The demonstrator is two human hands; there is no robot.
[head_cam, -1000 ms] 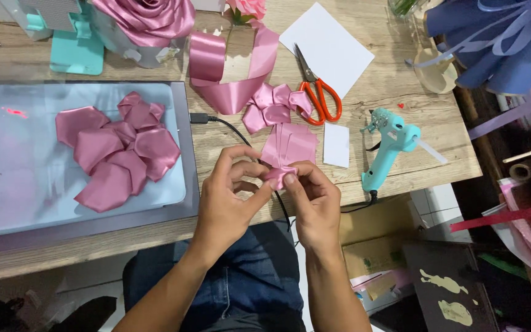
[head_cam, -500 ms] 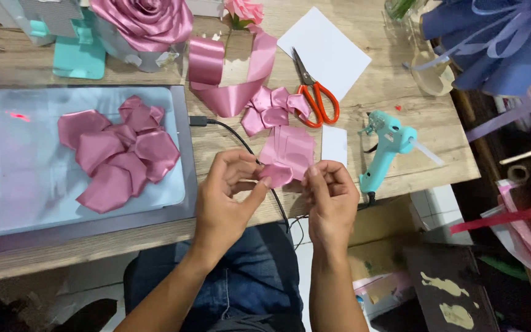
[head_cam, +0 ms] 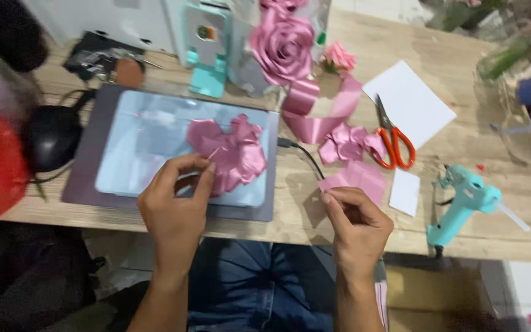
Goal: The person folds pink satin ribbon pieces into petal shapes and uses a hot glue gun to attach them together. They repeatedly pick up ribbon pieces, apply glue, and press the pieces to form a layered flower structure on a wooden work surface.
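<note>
Wooden table (head_cam: 462, 37): left hand (head_cam: 176, 206) pinches a pink petal (head_cam: 232, 150); right hand (head_cam: 354, 221) grips ribbon square (head_cam: 354, 178), which may crease under tight fingers.

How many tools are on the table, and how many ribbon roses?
Scissors with orange handles: 1
Turquoise glue gun: 1
Big pink ribbon rose: 1
Small pink rose: 1
Total: 4
</note>
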